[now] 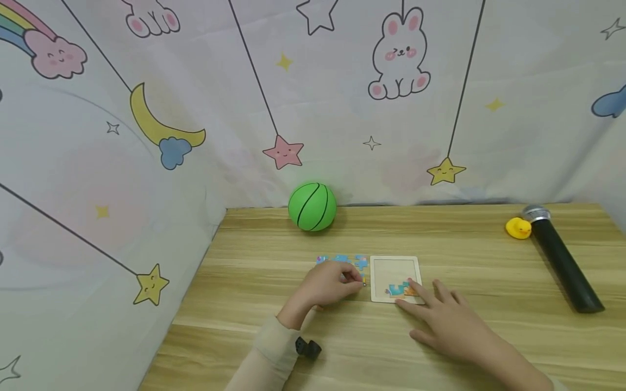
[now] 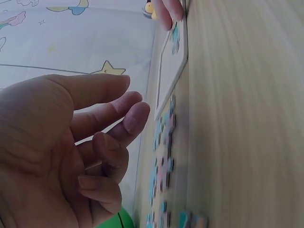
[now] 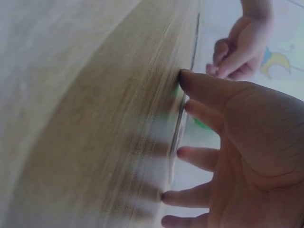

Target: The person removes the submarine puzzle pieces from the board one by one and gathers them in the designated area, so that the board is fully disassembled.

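Observation:
My left hand [image 1: 332,283] hovers over loose jigsaw puzzle pieces [image 1: 340,258], just left of a shallow puzzle tray [image 1: 373,279]. Its fingers are loosely bent, and in the left wrist view a gap shows between thumb and fingertips, with nothing held there. Some of the pieces lie hidden under this hand in the head view. A few joined pieces [image 1: 397,289], blue and orange, sit in the tray's lower right part. With fingers spread, my right hand [image 1: 452,323] rests its fingertips on the tray's lower right edge and the pieces there, partly covering them.
A green ball [image 1: 312,207] stands at the back of the wooden table. To the right lie a yellow rubber duck [image 1: 518,228] and a black microphone [image 1: 564,260]. A small black object [image 1: 308,348] is beside my left sleeve. A patterned cloth hangs behind.

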A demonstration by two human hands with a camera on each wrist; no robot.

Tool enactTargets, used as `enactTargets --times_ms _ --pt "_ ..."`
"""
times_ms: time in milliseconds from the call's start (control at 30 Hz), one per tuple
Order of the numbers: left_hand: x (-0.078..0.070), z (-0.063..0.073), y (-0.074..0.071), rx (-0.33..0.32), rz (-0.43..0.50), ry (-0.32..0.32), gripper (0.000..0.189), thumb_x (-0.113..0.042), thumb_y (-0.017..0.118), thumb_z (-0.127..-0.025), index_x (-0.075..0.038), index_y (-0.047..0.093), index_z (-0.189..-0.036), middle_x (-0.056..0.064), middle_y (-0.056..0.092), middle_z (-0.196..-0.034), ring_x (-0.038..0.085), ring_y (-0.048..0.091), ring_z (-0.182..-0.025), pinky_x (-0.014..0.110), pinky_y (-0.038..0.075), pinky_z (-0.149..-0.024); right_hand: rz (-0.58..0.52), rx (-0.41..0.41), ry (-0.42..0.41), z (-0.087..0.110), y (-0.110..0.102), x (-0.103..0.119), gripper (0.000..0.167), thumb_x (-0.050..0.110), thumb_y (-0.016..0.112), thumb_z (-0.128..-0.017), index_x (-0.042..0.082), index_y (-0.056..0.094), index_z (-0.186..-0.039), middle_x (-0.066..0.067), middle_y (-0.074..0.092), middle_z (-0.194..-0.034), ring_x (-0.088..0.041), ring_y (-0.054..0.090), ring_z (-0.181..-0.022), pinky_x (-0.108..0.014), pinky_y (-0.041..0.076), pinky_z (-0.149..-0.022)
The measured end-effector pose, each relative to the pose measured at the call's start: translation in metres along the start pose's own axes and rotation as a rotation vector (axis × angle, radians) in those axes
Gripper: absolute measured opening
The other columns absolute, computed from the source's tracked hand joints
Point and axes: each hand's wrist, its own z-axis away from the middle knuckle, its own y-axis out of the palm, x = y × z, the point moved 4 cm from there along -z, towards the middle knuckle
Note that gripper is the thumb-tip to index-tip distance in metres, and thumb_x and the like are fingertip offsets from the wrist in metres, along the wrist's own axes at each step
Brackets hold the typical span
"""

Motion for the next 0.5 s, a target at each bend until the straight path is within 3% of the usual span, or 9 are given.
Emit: enactTargets --times_ms 100,367,500 --pt "-0.009 -0.01 0.005 -0.004 -0.028 0.032 0.004 -0.026 0.075 -0.096 -0.025 0.077 -0.093 -0.018 0.067 -0.084 0.001 0.06 -0.077 0.024 0.049 -0.072 -0.002 0.001 -0.007 0.001 0.0 0.0 0.054 0.049 0.071 -0.096 0.034 0.061 -0.146 -0.01 0.041 -0.162 -0.059 0.044 -0.134 -0.076 0.04 -0.096" --pt "-0.028 -0.035 0.026 0.067 -0.097 0.045 0.01 -0.025 0.08 -0.093 -0.02 0.079 -0.102 -0.019 0.067 -0.087 -0.001 0.06 -0.081 0.021 0.048 -0.074 -0.015 -0.003 -0.017 0.001 0.0 -0.001 0.053 0.048 0.072 -0.096 0.034 0.062 -0.145 -0.011 0.042 -0.161 -0.061 0.044 -0.132 -0.076 0.04 -0.096" --pt "-0.033 -0.041 0.035 0.102 -0.128 0.023 0.016 -0.024 0.082 -0.089 -0.02 0.079 -0.104 -0.017 0.066 -0.088 -0.002 0.058 -0.08 0.021 0.047 -0.073 -0.018 -0.005 -0.025 0.001 0.0 -0.001 0.052 0.048 0.072 -0.096 0.034 0.062 -0.145 -0.012 0.042 -0.161 -0.061 0.044 -0.133 -0.076 0.04 -0.096"
